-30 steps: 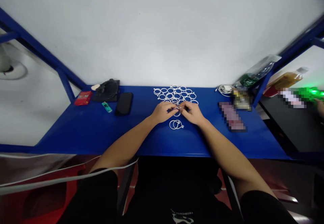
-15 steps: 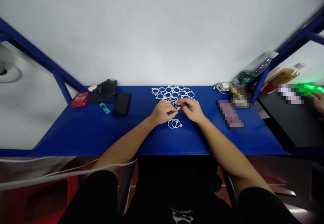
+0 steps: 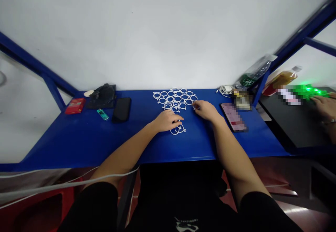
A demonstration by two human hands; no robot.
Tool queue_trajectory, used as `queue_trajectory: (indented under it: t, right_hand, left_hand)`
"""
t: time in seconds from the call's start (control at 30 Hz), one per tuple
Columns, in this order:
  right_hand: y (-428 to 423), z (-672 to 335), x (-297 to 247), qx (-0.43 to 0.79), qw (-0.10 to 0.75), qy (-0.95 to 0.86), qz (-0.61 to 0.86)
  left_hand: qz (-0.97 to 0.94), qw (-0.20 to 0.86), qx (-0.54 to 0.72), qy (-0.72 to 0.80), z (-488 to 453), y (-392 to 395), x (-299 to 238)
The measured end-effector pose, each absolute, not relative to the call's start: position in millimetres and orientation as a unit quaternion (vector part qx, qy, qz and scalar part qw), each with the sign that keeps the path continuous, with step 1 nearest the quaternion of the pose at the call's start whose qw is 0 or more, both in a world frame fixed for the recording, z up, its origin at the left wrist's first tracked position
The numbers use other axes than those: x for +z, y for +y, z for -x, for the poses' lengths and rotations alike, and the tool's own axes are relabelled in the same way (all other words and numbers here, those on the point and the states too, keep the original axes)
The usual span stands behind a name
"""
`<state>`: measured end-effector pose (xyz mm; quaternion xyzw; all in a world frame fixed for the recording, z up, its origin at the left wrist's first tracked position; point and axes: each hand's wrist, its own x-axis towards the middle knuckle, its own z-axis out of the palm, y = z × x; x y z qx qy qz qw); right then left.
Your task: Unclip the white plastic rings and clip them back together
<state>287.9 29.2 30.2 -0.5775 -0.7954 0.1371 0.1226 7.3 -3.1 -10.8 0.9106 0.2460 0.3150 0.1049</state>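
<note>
A cluster of several white plastic rings (image 3: 174, 98) lies flat at the back middle of the blue table (image 3: 78, 137). A small separate bunch of white rings (image 3: 177, 130) lies nearer to me. My left hand (image 3: 167, 120) rests curled on the table, its fingertips at that near bunch. My right hand (image 3: 206, 109) has its fingers drawn together by the right edge of the ring cluster, pinching something small that I cannot make out.
A black phone (image 3: 121, 109), a teal lighter (image 3: 102, 114), a red box (image 3: 75, 105) and a dark bundle (image 3: 103, 95) sit at the left. A phone with a lit screen (image 3: 233, 117), a white cable (image 3: 225, 90) and bottles (image 3: 254, 71) are right. Another person's hand (image 3: 324, 104) is far right.
My hands were together on one ring in the middle; they have parted. The right hand moved right and back to the cluster's edge, the left lowered toward the near bunch. The view shifted right.
</note>
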Motion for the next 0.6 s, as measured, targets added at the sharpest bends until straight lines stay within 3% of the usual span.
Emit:
queue_trajectory:
  t: [0.1, 0.33, 0.47, 0.6]
  right_hand:
    - [27.0, -283.7, 29.6, 0.187, 0.144, -0.814, 0.531]
    - [8.2, -250.9, 32.0, 0.403, 0.343, -0.767, 0.363]
    - [0.1, -232.7, 27.8, 0.499, 0.370, -0.718, 0.314]
    - [-1.3, -227.5, 24.3, 0.512, 0.374, -0.706, 0.316]
  left_hand:
    - [-0.903, 0.095, 0.333, 0.253, -7.5, -3.5, -11.7]
    - [-0.846, 0.085, 0.408, 0.334, -2.9, 1.3, -7.6]
    - [-0.852, 0.088, 0.383, 0.345, -0.3, 4.9, -6.3]
    - [-0.862, 0.063, 0.375, 0.334, -1.3, 6.1, -7.8]
